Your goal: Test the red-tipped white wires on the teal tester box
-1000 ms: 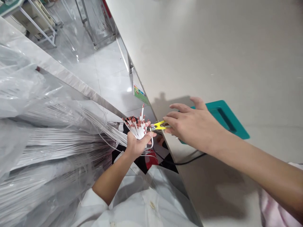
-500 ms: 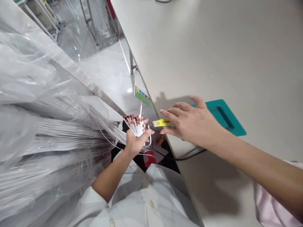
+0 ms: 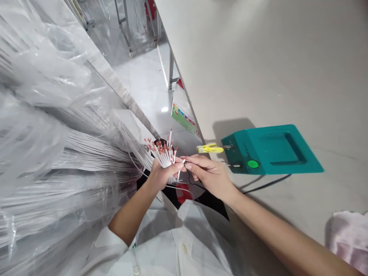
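Observation:
My left hand is closed around a thick bundle of white wires, whose reddish copper-coloured ends fan upward. Beside it, my right hand pinches a thin wire end against the left thumb; the fingertips partly hide it. A thin black cord hangs just below these fingers. To the right lies a teal box with a bright green round button. A yellow clip sticks out from its left side over the table edge, and a short metal prong projects below the clip.
Long white wires under clear plastic sheeting fill the left side. The grey table spans the right, its edge running diagonally. A printed card sits by that edge. Metal rack legs stand on the floor behind. Pink cloth lies lower right.
My right hand has moved left and down from over the yellow clip and teal box to the left hand, where it now pinches a wire end. The left hand keeps its hold on the bundle.

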A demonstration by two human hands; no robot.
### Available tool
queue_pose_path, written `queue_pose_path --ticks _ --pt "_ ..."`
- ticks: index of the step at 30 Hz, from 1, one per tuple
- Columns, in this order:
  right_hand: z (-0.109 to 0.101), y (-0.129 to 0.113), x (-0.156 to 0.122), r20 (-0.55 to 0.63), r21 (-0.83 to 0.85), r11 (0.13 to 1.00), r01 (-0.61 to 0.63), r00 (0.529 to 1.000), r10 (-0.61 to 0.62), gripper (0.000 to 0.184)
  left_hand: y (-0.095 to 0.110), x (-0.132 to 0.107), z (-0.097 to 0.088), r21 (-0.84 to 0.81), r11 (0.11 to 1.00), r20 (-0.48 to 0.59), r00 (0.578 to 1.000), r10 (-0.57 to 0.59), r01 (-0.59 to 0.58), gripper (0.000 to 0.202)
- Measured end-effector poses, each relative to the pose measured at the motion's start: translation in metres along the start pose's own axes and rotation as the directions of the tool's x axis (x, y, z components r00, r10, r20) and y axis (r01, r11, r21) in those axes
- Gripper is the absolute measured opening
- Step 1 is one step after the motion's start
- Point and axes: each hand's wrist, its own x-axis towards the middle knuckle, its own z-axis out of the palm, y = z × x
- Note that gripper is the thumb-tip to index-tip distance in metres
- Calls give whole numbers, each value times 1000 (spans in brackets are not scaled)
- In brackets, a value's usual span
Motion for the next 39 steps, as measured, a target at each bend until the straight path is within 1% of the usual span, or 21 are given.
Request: queue_pose_path --ticks 2,5,9,12,14,15,16,18,20,22,24,25,27,28,29,31,34,36,39 --pt "2 1 4 12 137 990 -18 1000 16 17 0 -1 -2 8 1000 36 999 -11 11 21" --pt "2 -1 5 5 227 974 -5 1000 4 12 2 -2 -4 25 999 84 996 -40 38 23" --pt "1 2 1 5 263 964 -27 1000 27 10 6 -1 -5 86 995 179 982 -65 50 23" --pt "-1 5 -1 52 287 955 -79 996 66 13 6 0 -6 106 991 191 977 -97 77 25" --pt "-3 4 -1 81 274 958 -91 994 71 14 4 -1 -6 110 990 191 976 -106 86 26" --pt "-4 2 -1 79 236 969 -71 995 53 13 3 -1 -7 120 989 187 976 -109 88 27" --pt "-5 0 -1 65 173 985 -25 998 13 12 1 -1 -7 132 987 179 978 -110 87 27" --pt "-9 -4 -1 20 -23 992 127 992 -127 7 0 -2 -6 160 984 155 983 -100 75 27" --pt "-12 -7 -2 -11 -241 928 283 956 -294 9 0 -2 -5 199 978 104 992 -77 55 26" --pt "-13 -7 -3 -20 -400 837 373 910 -415 15 3 -1 -1 228 973 9 999 -46 43 25" --pt "-13 -5 -4 -3 -478 776 412 883 -470 17 5 0 2 235 970 -108 994 -31 56 25" --pt "-13 -4 -4 13 -490 762 422 878 -478 18 5 0 3 232 970 -158 987 -33 70 25" --pt "-10 -3 -4 45 -483 770 417 890 -454 18 3 2 4 228 969 -212 976 -50 99 23" --pt "-9 -2 -4 51 -472 787 397 904 -425 18 1 2 4 225 969 -210 976 -58 106 22" --pt "-7 -1 -3 50 -461 808 367 920 -389 17 -1 2 3 221 970 -190 980 -62 105 22" --pt "-3 -1 -1 56 -434 847 308 947 -316 15 -6 0 3 215 973 -118 991 -59 84 21" --pt "0 -1 1 64 -394 885 247 968 -242 13 -11 -1 3 211 976 -15 999 -51 53 20" --pt "1 0 1 37 -388 896 214 975 -217 14 -12 -1 4 207 976 8 998 -66 62 20" --pt "0 2 1 -35 -421 892 165 980 -198 15 -14 2 5 195 977 -1 996 -86 84 21"
